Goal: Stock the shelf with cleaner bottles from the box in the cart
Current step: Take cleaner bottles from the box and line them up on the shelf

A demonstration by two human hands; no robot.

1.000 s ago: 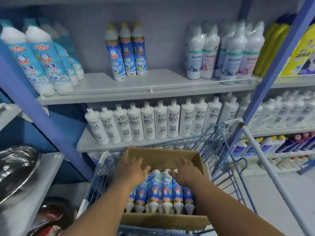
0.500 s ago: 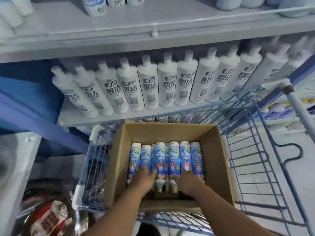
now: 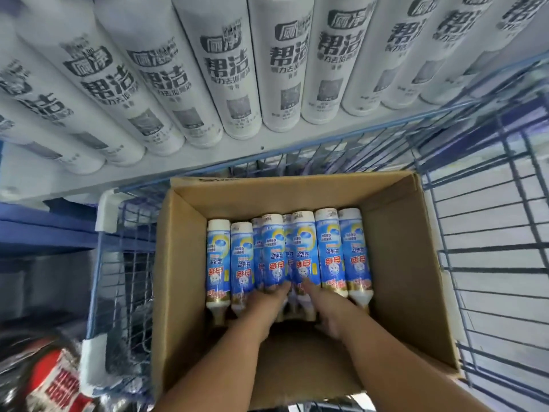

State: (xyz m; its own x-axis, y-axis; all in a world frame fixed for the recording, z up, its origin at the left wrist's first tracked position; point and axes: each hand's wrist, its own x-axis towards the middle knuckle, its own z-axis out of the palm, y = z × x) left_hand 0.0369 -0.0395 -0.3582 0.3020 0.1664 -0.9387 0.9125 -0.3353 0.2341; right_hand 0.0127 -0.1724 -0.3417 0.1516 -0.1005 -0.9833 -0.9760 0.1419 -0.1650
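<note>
Several blue-and-white cleaner bottles (image 3: 328,248) lie side by side in an open cardboard box (image 3: 401,263), caps toward me. The box sits in a blue wire cart (image 3: 490,263). Both my hands are deep in the box at the bottles' neck ends. My left hand (image 3: 264,301) grips the lower end of one of the middle bottles. Just to its right, my right hand (image 3: 323,310) holds the neighbouring bottle, thumb on top and fingers hidden underneath. The hands nearly touch each other.
Directly beyond the cart runs a white shelf (image 3: 89,179) packed with a row of tall white bottles (image 3: 231,69). A red printed package (image 3: 59,382) lies at the lower left, outside the cart. A blue shelf beam (image 3: 44,230) runs along the left.
My head has tipped down and come closer, so the box fills the view. Both hands slid from the bottles' bodies toward the neck ends and closed together on the middle bottles.
</note>
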